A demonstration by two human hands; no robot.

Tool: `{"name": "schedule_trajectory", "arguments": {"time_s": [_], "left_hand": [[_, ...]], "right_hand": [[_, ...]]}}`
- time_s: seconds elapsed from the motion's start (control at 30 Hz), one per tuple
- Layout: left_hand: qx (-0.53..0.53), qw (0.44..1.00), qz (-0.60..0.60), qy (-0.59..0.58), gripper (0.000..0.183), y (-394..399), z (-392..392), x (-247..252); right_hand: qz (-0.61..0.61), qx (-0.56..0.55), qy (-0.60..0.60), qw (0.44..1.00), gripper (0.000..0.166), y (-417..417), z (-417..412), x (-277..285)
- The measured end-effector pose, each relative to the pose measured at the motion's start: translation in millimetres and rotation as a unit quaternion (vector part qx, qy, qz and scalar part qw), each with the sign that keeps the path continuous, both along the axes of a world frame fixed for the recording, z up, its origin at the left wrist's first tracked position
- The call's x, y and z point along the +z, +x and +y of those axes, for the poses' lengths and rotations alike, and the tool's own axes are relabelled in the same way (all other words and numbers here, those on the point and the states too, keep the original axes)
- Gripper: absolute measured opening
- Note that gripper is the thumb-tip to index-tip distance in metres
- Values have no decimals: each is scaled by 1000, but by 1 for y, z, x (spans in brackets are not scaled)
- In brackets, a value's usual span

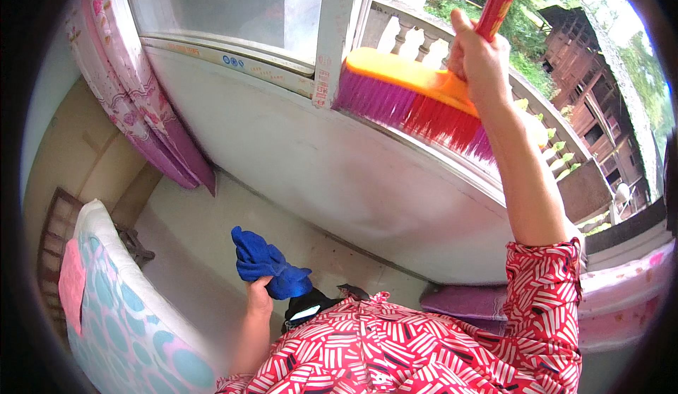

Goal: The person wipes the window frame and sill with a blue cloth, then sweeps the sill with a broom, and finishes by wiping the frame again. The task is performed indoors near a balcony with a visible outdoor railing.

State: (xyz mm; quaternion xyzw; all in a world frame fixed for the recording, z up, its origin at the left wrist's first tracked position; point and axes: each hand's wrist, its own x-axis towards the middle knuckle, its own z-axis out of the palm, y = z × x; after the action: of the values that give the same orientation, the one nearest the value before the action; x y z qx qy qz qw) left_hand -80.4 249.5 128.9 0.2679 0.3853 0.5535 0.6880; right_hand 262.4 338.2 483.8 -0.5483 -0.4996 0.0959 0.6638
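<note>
My right hand [479, 57] grips a broom by its red handle [500, 2], low down near the orange head [413, 76]. The broom's purple and red bristles [424, 118] point down along the sill of the open window. Lower and to the left, my left hand [259, 293] holds a bunched blue cloth [267, 264] in front of my body, above the floor. The cloth hides part of the fingers.
A sliding window pane [228, 12] and its frame stand left of the opening. Beyond it runs a balustrade [424, 39]. Floral curtains [127, 86] hang at both sides. A bed with a patterned cover [127, 298] stands at the lower left, beside the tiled floor [212, 224].
</note>
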Motion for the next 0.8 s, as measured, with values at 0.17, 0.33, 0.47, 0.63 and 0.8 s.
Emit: {"name": "schedule_trajectory", "arguments": {"time_s": [0.17,0.33,0.47,0.63,0.8], "left_hand": [[-23,999,22,-22,44,10,5,-10],[-49,998,37,4,43,0,30,8],[-41,998,47,15,40,-14,49,17],[-54,997,48,30,36,-20,68,29],[-8,1000,17,5,32,-32,65,32]], "right_hand": [[83,50,11,995,29,24,-4,-17],[19,-113,-76,990,34,58,-51,9],[42,20,-13,999,33,45,-40,47],[7,-38,-33,999,32,11,10,15],[100,-41,-86,990,32,49,-21,30]]}}
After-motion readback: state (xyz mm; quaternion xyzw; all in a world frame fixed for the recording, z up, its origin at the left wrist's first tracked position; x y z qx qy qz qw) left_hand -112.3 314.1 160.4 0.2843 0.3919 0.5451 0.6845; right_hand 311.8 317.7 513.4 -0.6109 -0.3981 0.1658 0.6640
